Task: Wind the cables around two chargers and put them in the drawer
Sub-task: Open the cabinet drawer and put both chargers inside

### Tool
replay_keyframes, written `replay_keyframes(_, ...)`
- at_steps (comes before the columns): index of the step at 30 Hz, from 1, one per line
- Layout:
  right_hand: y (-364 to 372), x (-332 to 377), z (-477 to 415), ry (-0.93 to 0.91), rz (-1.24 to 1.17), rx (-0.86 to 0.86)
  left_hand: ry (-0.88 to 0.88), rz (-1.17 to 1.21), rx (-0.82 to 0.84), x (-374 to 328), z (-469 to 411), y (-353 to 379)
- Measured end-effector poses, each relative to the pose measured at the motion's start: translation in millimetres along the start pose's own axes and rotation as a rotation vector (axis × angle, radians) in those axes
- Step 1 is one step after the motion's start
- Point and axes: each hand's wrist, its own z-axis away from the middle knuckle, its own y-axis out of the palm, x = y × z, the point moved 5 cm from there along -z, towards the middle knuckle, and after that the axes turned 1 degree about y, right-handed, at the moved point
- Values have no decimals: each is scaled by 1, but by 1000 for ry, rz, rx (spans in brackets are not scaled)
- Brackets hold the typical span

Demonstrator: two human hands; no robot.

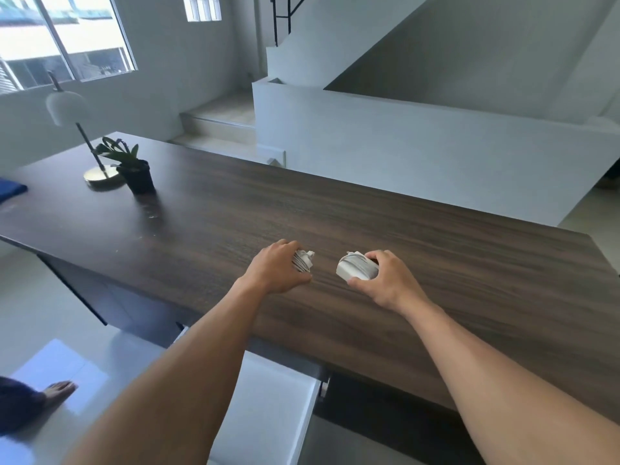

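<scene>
Two white chargers with their cables wound round them lie on the dark wooden desk (pixel 436 263). My left hand (pixel 276 268) curls over the left charger (pixel 303 260), which is mostly hidden under the fingers; only its right end and plug show. My right hand (pixel 382 280) grips the right charger (pixel 356 268) between thumb and fingers. The two chargers sit a short gap apart. Below the desk's front edge a white drawer (pixel 268 414) stands pulled out, partly covered by my left forearm.
A black pot with a small plant (pixel 134 172) and a brass-based lamp (pixel 100 176) stand at the desk's far left, next to a blue object (pixel 10 191) at the left edge. A bare foot (pixel 58 391) is on the floor at lower left. A white half-wall runs behind the desk.
</scene>
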Motion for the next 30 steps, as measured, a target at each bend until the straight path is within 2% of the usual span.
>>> replay_keyframes(4,21,37,28,-8,-39,-24,-30,34,-19,29,33,-14)
replay_keyframes(10,91,75,91,0,-214,-41,-108,169,-70,97,105,-15)
replay_keyframes(13,131,92,112,-11,-262,37,-180,256,-105,133,143,-14)
replay_keyframes(16,179,98,130,-22,-241,158,-274,244,-43,171,181,0)
replay_keyframes(22,276,69,153,70,-103,393,-440,165,109,237,243,68)
replay_keyframes(26,354,24,154,201,-87,494,-561,257,149,284,258,146)
replay_keyframes(30,423,-26,150,247,-21,562,-619,279,198,324,253,237)
